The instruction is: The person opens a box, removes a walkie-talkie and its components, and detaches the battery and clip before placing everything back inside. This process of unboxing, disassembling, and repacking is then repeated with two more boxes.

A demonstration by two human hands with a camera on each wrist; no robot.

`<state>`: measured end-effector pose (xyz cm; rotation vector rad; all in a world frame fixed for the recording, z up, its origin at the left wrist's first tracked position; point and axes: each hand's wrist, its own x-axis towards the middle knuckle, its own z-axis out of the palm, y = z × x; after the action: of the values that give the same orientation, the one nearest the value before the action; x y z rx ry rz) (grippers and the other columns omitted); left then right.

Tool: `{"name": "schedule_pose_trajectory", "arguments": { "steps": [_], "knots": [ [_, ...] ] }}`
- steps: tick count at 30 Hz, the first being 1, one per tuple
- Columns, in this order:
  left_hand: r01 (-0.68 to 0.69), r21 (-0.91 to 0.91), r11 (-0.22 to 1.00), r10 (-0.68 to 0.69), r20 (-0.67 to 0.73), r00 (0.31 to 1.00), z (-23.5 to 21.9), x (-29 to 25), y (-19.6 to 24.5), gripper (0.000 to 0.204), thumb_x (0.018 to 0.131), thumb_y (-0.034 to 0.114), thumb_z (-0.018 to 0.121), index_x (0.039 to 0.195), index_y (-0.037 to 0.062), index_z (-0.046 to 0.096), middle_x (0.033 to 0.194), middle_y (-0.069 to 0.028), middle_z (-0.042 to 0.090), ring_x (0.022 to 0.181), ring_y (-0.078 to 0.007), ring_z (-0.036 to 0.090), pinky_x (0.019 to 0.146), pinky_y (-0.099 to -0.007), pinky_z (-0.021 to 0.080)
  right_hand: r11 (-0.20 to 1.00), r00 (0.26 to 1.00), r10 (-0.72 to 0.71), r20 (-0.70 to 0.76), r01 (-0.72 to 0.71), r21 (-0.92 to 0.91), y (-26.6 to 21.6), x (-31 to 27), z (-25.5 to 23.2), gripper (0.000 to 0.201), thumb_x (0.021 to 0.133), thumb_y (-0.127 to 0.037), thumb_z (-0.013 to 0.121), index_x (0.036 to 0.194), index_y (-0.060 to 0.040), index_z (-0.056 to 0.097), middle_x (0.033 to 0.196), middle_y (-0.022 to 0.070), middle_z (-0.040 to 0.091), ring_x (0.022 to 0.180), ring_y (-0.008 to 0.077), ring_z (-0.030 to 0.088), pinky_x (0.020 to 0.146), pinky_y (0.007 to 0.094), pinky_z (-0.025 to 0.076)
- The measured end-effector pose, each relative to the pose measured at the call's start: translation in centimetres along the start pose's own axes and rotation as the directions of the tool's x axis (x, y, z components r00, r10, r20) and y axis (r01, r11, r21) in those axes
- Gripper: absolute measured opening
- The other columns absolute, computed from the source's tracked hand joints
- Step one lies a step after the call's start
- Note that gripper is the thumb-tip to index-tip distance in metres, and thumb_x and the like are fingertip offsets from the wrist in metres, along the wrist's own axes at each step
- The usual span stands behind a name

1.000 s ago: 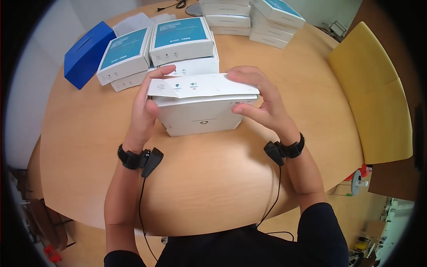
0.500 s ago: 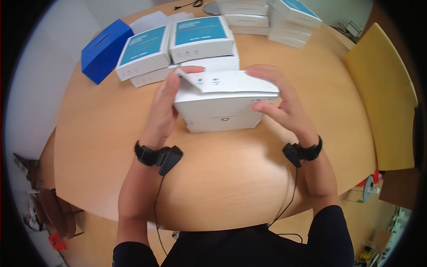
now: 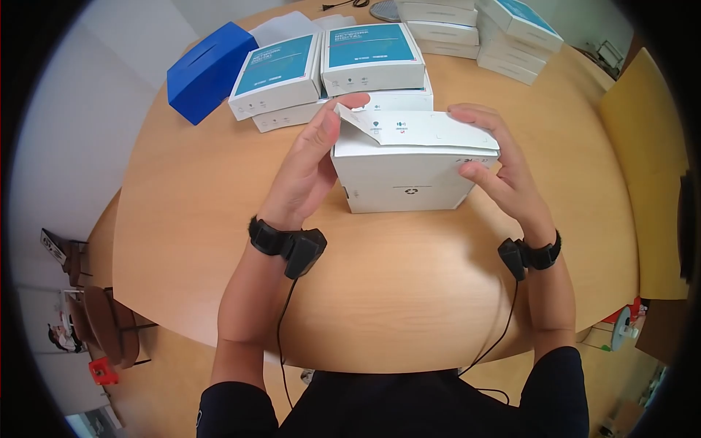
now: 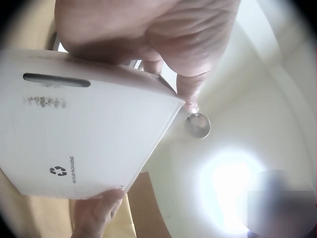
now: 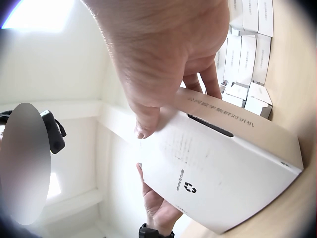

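A white cardboard box point(image 3: 409, 182) stands on edge on the table, a recycling mark on the face toward me. Its printed top flap point(image 3: 431, 130) is bent up at the left end, leaving a gap under that corner. My left hand point(image 3: 307, 168) holds the left end, thumb at the raised flap corner and a finger reaching behind. With my right hand point(image 3: 515, 182) I grip the upper right corner, thumb on the near face and fingers over the top. A dark slot point(image 5: 210, 125) shows in the box's face in the right wrist view.
Behind the box are stacked white boxes with teal lids point(image 3: 372, 55). A blue box point(image 3: 208, 73) stands to their left, and more white boxes point(image 3: 511, 47) are piled at the back right. A yellow chair back point(image 3: 628, 168) borders the table's right side.
My left thumb has moved up from the box's front edge to the flap corner, and the flap's left end has lifted. My right hand keeps its grip. The head view has shifted left.
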<state>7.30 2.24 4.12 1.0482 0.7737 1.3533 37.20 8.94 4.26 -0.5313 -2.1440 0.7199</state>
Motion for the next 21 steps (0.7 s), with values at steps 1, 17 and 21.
{"name": "schedule_pose_trajectory", "arguments": {
  "steps": [1,17,21],
  "knots": [
    [0.006,-0.003,1.0,-0.006,0.01,1.0,-0.4,0.1,-0.2,0.058,0.106,0.066,0.058,0.135,0.0168,0.067,0.136,-0.0031,0.063,0.133,-0.0173,0.053,0.113,-0.0337,0.039,1.0,1.0,0.004,-0.002,-0.004,0.005,0.0,0.0,0.0,0.057,0.096,-0.014,0.077,0.147,-0.0032,0.058,0.15,0.0121,0.059,0.142,0.0292,0.053,0.121,0.0411,0.039],
    [-0.011,-0.03,0.999,0.011,-0.019,1.0,-0.2,0.2,0.0,0.037,0.11,0.047,0.06,0.13,0.0168,0.064,0.134,-0.0016,0.06,0.132,-0.016,0.051,0.109,-0.0325,0.041,0.999,1.0,0.028,-0.004,-0.028,0.027,0.1,0.1,0.1,0.057,0.096,-0.016,0.077,0.148,-0.0036,0.057,0.15,0.0119,0.058,0.142,0.0286,0.053,0.121,0.0416,0.038],
    [-0.018,-0.126,0.992,0.02,0.013,1.0,-0.1,0.1,-0.1,0.036,0.109,0.046,0.06,0.133,0.019,0.06,0.137,-0.0022,0.058,0.134,-0.0183,0.05,0.111,-0.0349,0.04,1.0,1.0,0.023,-0.001,-0.023,0.02,0.1,0.0,0.0,0.057,0.096,-0.015,0.076,0.148,-0.0036,0.057,0.151,0.0118,0.058,0.143,0.0286,0.052,0.121,0.0413,0.038]
  ]
}}
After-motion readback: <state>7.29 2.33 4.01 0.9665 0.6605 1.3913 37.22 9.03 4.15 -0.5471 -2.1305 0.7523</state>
